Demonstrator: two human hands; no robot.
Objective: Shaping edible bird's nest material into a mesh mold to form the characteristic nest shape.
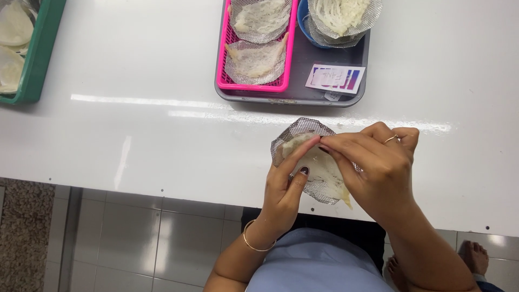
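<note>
both hands [330, 167] pinching mesh-wrapped nest [313, 162] | pink basket [258, 46]: two nests | grey tray [324, 65]

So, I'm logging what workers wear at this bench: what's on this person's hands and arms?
No gloves or sleeves: both forearms are bare. The left hand has dark maroon nail polish, and a thin gold bangle circles that wrist. The right hand wears a slim gold ring and shows the same dark polish on a nail.
</note>
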